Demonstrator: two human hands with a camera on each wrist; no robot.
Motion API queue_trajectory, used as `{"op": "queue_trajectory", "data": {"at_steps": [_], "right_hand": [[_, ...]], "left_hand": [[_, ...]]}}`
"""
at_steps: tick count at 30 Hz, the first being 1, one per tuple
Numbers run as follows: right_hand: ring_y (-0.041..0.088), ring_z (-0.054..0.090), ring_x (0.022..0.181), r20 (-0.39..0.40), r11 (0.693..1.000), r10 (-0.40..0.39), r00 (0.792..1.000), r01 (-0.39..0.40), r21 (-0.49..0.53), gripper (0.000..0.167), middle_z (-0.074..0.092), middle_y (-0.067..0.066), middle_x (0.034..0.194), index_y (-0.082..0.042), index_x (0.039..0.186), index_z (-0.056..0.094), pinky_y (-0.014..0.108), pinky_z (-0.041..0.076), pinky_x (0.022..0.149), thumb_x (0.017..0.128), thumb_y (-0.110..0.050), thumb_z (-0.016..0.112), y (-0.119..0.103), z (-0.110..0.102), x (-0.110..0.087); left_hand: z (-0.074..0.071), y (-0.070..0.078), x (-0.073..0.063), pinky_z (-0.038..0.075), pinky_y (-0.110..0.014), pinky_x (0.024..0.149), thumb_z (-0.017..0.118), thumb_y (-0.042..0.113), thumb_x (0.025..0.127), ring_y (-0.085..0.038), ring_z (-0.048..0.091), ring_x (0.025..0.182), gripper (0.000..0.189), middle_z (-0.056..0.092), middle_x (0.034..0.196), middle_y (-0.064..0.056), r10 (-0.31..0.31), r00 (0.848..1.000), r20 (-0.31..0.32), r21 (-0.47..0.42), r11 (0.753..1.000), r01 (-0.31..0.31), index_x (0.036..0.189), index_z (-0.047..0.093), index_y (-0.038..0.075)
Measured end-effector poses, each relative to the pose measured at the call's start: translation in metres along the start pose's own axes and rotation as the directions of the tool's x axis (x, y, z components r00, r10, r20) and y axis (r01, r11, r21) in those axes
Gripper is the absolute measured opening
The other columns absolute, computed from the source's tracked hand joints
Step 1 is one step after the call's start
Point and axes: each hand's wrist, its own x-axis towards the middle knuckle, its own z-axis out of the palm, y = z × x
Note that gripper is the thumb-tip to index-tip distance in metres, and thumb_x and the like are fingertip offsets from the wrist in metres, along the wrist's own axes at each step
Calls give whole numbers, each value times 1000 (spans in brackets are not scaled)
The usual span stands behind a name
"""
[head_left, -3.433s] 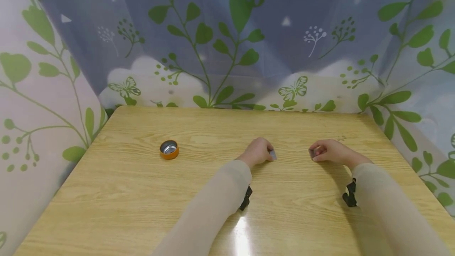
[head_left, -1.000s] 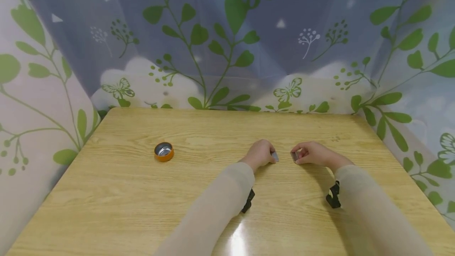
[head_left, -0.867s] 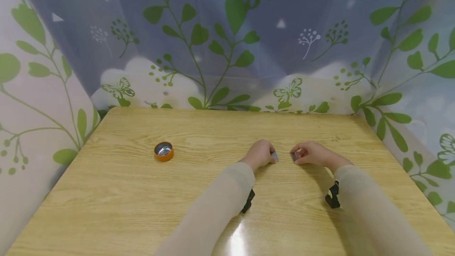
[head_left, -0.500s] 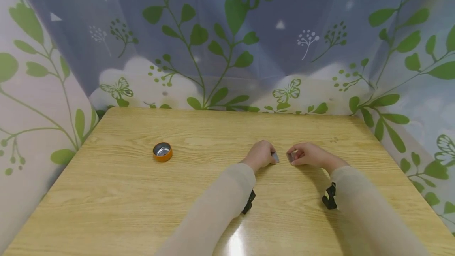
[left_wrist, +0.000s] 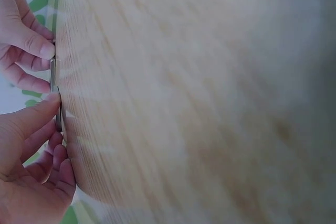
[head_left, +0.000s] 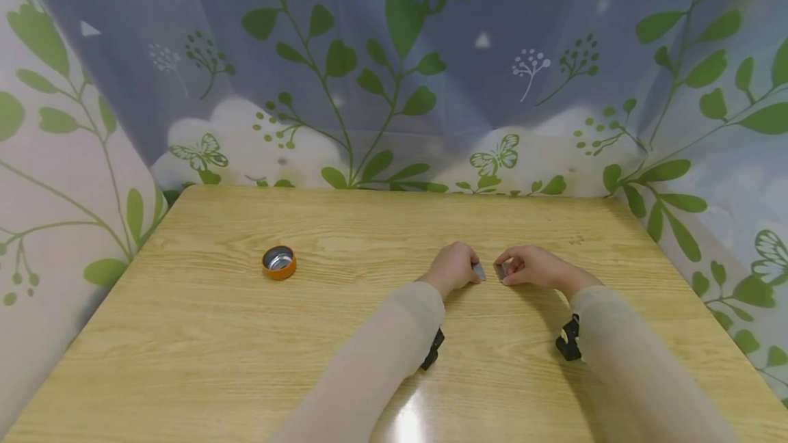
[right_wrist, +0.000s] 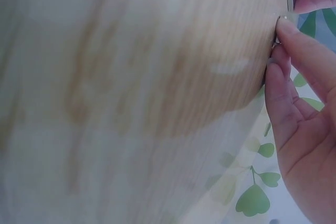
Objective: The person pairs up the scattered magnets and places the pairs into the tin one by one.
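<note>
My left hand [head_left: 453,266], low over the wooden table [head_left: 345,333], pinches a small flat grey piece [head_left: 479,271] between thumb and fingers. Facing it from the right, my right hand [head_left: 537,267] holds another small grey piece [head_left: 500,271] by its edges, thumb below and index finger above. A narrow gap parts the two pieces in the head view. Seen edge-on in the left wrist view, the left piece [left_wrist: 59,116] and the right piece [left_wrist: 53,72] look thin and metallic, nearly in line. Fingers hide much of both.
Far to the left on the table stands a small round orange bowl [head_left: 280,275] with a shiny metal inside. A patterned cloth [head_left: 369,87] with green leaves and butterflies hangs behind the table's back edge and along both sides.
My right hand has moved left with its grey piece, narrowing the gap to the other. The left hand keeps its hold nearly in place; the whole view has shifted slightly.
</note>
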Motion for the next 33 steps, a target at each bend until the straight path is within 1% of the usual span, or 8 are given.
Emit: {"op": "queue_trajectory", "data": {"at_steps": [17, 23, 24, 25, 30, 31, 32, 33], "right_hand": [[15, 56, 75, 7, 1000, -7, 1000, 7, 4, 34, 60, 3, 81, 5, 115, 59, 32, 47, 71, 84, -6, 69, 0, 0, 0], [16, 55, 73, 4, 1000, -15, 1000, 15, 6, 35, 60, 3, 80, 6, 114, 58, 32, 47, 68, 83, -5, 69, -1, 0, -3], [16, 55, 74, 5, 1000, -14, 1000, 14, 5, 35, 61, 3, 80, 6, 115, 58, 32, 47, 68, 83, -5, 69, -1, 0, -3], [16, 55, 74, 5, 1000, -15, 1000, 15, 1, 35, 61, 3, 81, 6, 115, 58, 32, 47, 69, 83, -5, 69, -1, 0, -3], [16, 57, 78, 6, 1000, -14, 1000, 14, -5, 35, 61, 3, 84, 4, 116, 59, 33, 48, 71, 84, -6, 69, 0, 0, -1], [16, 57, 78, 6, 1000, -14, 1000, 14, -3, 35, 61, 4, 83, 4, 116, 59, 33, 48, 71, 84, -6, 69, 0, 0, -1], [16, 57, 78, 7, 1000, -11, 1000, 11, -1, 36, 61, 3, 83, 4, 116, 59, 33, 48, 71, 83, -6, 69, 0, 0, -1], [16, 57, 78, 8, 1000, -13, 1000, 13, 0, 36, 61, 3, 83, 4, 116, 59, 33, 48, 71, 83, -7, 69, 0, 0, 0]], "left_hand": [[1, 3, 0, 46, -22, 78, 75, 22, 81, -11, 57, 89, 33, 65, 106, 2, -1, 1000, -8, 46, 999, 1, 112, 69, 12], [3, 5, 2, 46, -23, 80, 75, 20, 81, -11, 57, 90, 33, 65, 107, 2, -12, 1000, 16, 13, 1000, 12, 112, 69, 11], [3, 5, 3, 46, -23, 80, 75, 20, 81, -11, 57, 90, 33, 65, 106, 2, -6, 1000, 18, 15, 1000, 6, 112, 69, 10], [9, 1, 9, 46, -22, 79, 76, 21, 79, -10, 57, 89, 33, 66, 104, 3, 16, 1000, 0, 17, 1000, -16, 110, 69, 11], [13, 1, 12, 45, -21, 78, 76, 23, 80, -9, 57, 88, 33, 66, 103, 4, 45, 999, -5, 61, 997, -45, 110, 70, 12], [14, 2, 13, 45, -20, 78, 76, 23, 79, -9, 57, 88, 33, 66, 103, 5, 46, 999, -6, 60, 997, -45, 110, 70, 12], [8, 7, 7, 45, -20, 79, 75, 22, 81, -9, 57, 90, 33, 66, 105, 4, 30, 999, 12, 62, 998, -31, 112, 69, 12], [9, 8, 7, 45, -20, 80, 75, 23, 81, -8, 57, 91, 33, 66, 106, 5, 32, 999, 12, 63, 997, -33, 112, 69, 12]]}}
